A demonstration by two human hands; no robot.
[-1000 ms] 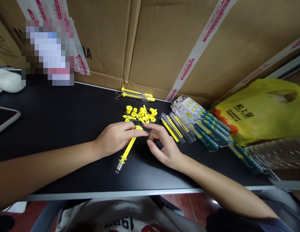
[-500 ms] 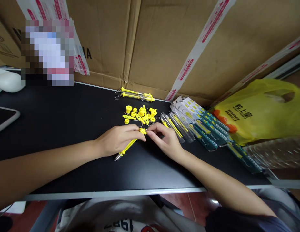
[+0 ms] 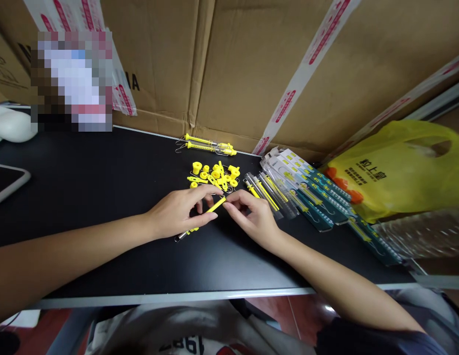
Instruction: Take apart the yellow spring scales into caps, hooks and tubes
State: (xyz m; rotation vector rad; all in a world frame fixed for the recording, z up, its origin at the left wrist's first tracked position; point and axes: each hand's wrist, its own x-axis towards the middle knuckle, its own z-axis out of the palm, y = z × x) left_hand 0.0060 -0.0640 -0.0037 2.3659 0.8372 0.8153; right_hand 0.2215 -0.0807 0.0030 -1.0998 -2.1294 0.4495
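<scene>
A slim yellow spring-scale rod (image 3: 216, 205) with a metal end slants between my two hands, just above the black table. My left hand (image 3: 177, 212) curls around it, the thumb lying along the rod and the index finger stretched over its upper end. With thumb and fingertips, my right hand (image 3: 251, 212) pinches at that upper end; the small part there is mostly hidden. The rod's lower metal end (image 3: 180, 237) sticks out below my left palm. Just beyond my fingers lies a pile of loose yellow caps, rings and hooks (image 3: 214, 175).
Two assembled spring scales (image 3: 210, 145) lie near the cardboard wall (image 3: 237, 74). Right of the pile are clear tubes with yellow rods (image 3: 264, 192) and boxed spring scales (image 3: 311, 187). A yellow plastic bag (image 3: 392, 167) stands at the right. A white-edged device (image 3: 9, 180) lies far left.
The yellow cap piece at the rod's upper end no longer shows between my hands. My left fingers have spread and shifted, baring more of the upper rod. My right hand has barely moved.
</scene>
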